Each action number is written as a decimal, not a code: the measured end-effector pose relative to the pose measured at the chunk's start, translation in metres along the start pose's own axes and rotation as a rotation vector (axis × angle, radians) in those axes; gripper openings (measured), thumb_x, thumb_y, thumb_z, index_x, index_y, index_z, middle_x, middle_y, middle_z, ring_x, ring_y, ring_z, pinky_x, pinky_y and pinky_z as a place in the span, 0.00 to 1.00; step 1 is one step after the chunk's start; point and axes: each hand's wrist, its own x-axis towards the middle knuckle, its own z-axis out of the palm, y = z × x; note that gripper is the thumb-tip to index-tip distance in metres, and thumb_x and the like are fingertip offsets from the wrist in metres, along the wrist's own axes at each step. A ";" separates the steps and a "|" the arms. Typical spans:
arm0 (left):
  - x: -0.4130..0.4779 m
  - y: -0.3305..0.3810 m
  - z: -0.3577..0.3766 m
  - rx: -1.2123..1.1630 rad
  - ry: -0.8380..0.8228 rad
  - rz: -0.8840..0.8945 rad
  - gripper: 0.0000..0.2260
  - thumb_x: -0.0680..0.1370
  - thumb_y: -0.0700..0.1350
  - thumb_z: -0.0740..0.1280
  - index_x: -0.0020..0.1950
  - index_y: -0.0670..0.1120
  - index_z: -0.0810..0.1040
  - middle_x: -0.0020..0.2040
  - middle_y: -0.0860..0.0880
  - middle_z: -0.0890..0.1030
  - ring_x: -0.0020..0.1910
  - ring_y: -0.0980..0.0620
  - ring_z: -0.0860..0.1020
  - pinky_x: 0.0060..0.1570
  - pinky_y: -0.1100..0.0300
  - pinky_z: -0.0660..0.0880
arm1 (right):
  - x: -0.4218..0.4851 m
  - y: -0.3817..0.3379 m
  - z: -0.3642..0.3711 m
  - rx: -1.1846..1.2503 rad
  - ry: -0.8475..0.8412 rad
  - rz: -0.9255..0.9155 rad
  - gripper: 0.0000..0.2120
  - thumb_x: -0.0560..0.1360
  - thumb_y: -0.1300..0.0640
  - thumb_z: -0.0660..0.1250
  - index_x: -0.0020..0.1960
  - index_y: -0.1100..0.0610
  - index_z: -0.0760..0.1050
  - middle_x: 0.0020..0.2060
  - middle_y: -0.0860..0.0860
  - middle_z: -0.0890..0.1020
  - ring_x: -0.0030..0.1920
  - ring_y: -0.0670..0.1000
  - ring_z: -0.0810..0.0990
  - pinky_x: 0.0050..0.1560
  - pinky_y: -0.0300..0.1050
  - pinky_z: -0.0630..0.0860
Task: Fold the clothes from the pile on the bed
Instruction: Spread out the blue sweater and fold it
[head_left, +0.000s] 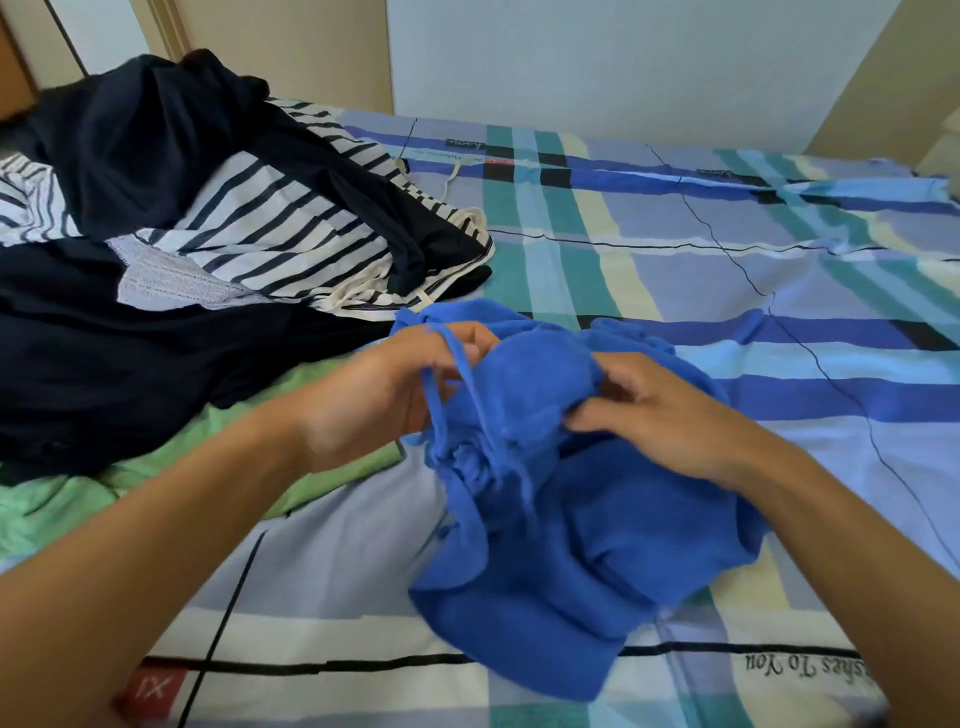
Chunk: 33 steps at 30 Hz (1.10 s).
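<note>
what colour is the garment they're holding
The garment is plain bright blue, best seen in the head view.

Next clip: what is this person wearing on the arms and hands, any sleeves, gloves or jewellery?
The left hand and right hand are bare: no gloves or rings show. Both forearms are uncovered up to the frame's edge, with no sleeve, watch or bracelet in view.

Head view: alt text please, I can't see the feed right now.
Two hands hold a bunched blue garment over a plaid sheet: the left hand holds its drawstring, the right hand pinches the fabric. A pile of dark, striped and green clothes lies to the left.
</note>
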 end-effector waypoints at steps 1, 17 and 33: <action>0.001 0.001 -0.004 -0.080 -0.011 -0.025 0.12 0.69 0.45 0.64 0.48 0.40 0.76 0.45 0.42 0.77 0.41 0.46 0.76 0.43 0.53 0.72 | -0.002 -0.003 -0.004 0.089 0.017 -0.020 0.10 0.68 0.61 0.71 0.46 0.66 0.77 0.39 0.59 0.80 0.43 0.51 0.79 0.49 0.51 0.77; 0.035 -0.033 0.014 -0.316 0.519 -0.238 0.19 0.74 0.40 0.72 0.65 0.37 0.77 0.54 0.39 0.84 0.51 0.43 0.84 0.45 0.53 0.82 | -0.009 -0.032 0.028 -0.045 -0.364 -0.052 0.27 0.73 0.58 0.74 0.28 0.53 0.57 0.25 0.46 0.58 0.28 0.46 0.56 0.31 0.34 0.58; 0.011 0.011 -0.045 0.764 0.591 0.184 0.08 0.73 0.37 0.74 0.47 0.48 0.80 0.34 0.45 0.81 0.30 0.56 0.78 0.37 0.57 0.79 | -0.010 0.010 -0.070 -0.531 0.771 -0.086 0.11 0.75 0.66 0.68 0.50 0.52 0.75 0.49 0.47 0.80 0.50 0.46 0.76 0.48 0.26 0.66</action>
